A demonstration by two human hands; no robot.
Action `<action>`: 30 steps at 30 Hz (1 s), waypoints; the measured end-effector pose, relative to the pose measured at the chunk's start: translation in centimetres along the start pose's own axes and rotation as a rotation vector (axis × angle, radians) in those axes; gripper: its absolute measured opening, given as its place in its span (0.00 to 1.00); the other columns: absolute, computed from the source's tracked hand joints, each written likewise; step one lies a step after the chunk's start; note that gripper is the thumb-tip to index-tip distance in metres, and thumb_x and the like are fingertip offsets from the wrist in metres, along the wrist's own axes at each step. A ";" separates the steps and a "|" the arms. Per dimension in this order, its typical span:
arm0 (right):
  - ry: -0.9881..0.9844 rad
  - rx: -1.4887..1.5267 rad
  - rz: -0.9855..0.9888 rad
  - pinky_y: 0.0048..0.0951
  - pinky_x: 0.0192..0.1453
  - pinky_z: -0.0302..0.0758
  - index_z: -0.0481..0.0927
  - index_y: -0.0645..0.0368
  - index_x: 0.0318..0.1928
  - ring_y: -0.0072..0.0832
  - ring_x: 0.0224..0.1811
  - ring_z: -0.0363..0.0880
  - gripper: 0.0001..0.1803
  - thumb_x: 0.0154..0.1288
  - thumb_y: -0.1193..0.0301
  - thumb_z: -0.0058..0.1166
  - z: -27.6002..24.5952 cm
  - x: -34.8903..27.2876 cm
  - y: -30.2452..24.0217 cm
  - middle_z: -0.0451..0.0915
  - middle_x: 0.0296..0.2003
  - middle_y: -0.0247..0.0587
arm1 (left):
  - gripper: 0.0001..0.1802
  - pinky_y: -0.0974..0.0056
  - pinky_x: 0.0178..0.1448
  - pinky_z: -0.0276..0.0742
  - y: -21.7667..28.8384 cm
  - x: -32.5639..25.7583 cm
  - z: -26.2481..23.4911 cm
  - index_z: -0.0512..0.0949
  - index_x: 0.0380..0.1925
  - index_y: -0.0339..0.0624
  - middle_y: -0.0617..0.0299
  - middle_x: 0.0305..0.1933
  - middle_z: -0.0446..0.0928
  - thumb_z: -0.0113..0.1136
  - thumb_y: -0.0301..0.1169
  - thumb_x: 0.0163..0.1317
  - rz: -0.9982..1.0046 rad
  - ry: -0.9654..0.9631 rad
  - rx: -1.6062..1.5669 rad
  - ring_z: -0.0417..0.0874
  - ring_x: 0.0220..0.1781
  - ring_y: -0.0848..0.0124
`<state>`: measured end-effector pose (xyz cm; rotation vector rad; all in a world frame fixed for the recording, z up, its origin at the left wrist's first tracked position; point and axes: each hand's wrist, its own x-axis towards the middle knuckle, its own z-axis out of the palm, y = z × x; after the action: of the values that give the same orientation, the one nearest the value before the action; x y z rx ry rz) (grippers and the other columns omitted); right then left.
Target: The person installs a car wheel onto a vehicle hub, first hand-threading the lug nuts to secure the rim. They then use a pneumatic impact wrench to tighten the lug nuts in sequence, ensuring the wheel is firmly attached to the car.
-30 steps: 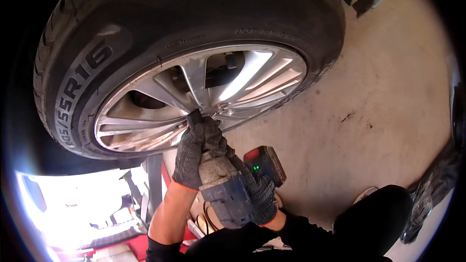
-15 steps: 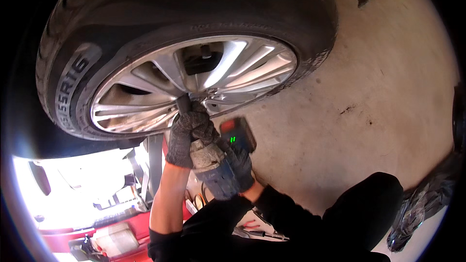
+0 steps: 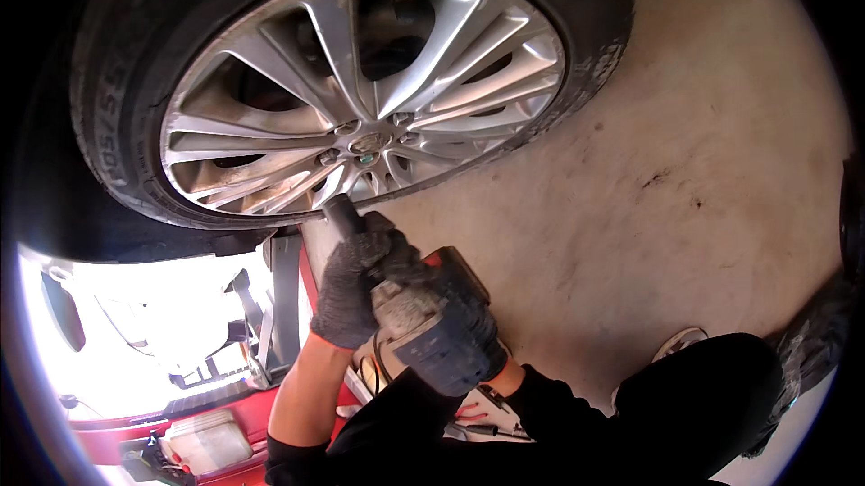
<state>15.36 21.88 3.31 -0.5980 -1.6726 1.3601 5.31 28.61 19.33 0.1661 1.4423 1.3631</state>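
A cordless impact wrench is held in both my gloved hands. My left hand wraps round its front end, just behind the dark cylindrical socket. My right hand is closed at its handle, mostly hidden behind the body. The tool's red-and-black battery shows beyond it. The socket points up toward the silver alloy wheel and stands apart from the wheel bolts around the hub. A black tyre surrounds the rim.
The concrete floor stretches to the right. At lower left are a red surface and a whitish plastic container. Hand tools, among them red-handled pliers, lie near my lap. Dark plastic sheeting lies at far right.
The wrench and both hands have drawn back from the wheel, so the hub and its bolts show. The wheel sits higher in view, and the green light on the tool is out of sight.
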 end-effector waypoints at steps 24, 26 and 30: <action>-0.228 0.138 0.022 0.33 0.68 0.60 0.62 0.55 0.65 0.33 0.64 0.64 0.27 0.67 0.63 0.46 -7.8 1.8 1.1 0.65 0.62 0.41 | 0.15 0.59 0.45 0.72 -1.0 0.6 5.4 0.71 0.41 0.43 0.67 0.30 0.69 0.60 0.38 0.60 0.248 -0.204 -0.135 0.72 0.33 0.71; -0.250 -0.189 -0.131 0.33 0.68 0.60 0.62 0.52 0.65 0.32 0.64 0.64 0.27 0.67 0.62 0.44 -6.8 1.4 1.0 0.65 0.62 0.41 | 0.15 0.57 0.47 0.73 -1.8 0.4 5.7 0.71 0.41 0.42 0.65 0.31 0.70 0.59 0.38 0.60 0.330 -0.090 0.013 0.73 0.33 0.70; -0.097 -0.348 -0.080 0.34 0.68 0.61 0.63 0.51 0.64 0.33 0.63 0.66 0.24 0.69 0.64 0.41 -4.7 1.1 1.1 0.66 0.62 0.42 | 0.16 0.51 0.55 0.74 -1.9 0.4 5.3 0.70 0.43 0.39 0.60 0.31 0.72 0.59 0.37 0.60 0.301 -0.120 0.140 0.77 0.35 0.67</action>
<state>18.63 25.53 2.67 -0.6618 -2.0103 1.0626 10.08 31.53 18.94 0.5659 1.4524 1.4638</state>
